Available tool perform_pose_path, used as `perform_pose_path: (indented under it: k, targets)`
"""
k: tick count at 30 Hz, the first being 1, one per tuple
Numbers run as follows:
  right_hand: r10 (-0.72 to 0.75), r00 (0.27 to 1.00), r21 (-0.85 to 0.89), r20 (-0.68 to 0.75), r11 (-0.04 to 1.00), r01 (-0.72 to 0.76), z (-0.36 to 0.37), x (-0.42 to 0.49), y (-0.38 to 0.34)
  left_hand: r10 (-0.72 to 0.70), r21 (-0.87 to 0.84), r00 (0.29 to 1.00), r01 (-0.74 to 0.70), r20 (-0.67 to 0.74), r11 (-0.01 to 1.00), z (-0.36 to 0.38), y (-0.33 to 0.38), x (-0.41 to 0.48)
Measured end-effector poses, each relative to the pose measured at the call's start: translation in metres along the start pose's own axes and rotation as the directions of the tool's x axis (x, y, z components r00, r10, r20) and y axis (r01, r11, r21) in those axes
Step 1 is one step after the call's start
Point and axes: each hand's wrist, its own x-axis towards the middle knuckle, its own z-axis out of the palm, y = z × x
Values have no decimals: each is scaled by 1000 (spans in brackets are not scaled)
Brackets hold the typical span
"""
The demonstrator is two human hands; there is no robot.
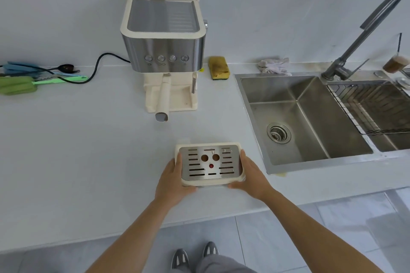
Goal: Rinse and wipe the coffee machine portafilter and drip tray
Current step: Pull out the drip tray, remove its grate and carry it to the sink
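The cream drip tray with its slotted steel grate is held between both hands above the white counter's front part. My left hand grips its left side, thumb on the top edge. My right hand grips its right side the same way. The coffee machine stands at the back of the counter, its base slot bare. The portafilter sits locked in the machine, its cream handle pointing toward me.
A steel sink with a drain lies to the right, a faucet behind it and a wire rack in the second basin. A yellow sponge and a white cloth lie near the wall. Brushes and a power cord are far left.
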Motion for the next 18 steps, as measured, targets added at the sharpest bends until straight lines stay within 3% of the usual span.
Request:
perform_pose_path:
  k: [4,8,11,14,18]
  targets:
    - [-1,1000,-13,26,1000,1,-7,-4,12,10,16,1000,-10,-18,1000,10,12,-4]
    - [-24,999,-94,45,995,28,-15,-2,18,-113,77,994,112,5,991,14,27,-3]
    - [-87,996,-166,14,982,88,-18,4,14,-178,215,984,176,-9,961,11,38,-1]
    - [-129,989,-249,74,958,143,-19,10,7,-32,418,999,19,25,908,9,50,2]
    - [-222,962,-401,161,875,269,-21,19,4,82,514,986,-146,145,845,7,61,12]
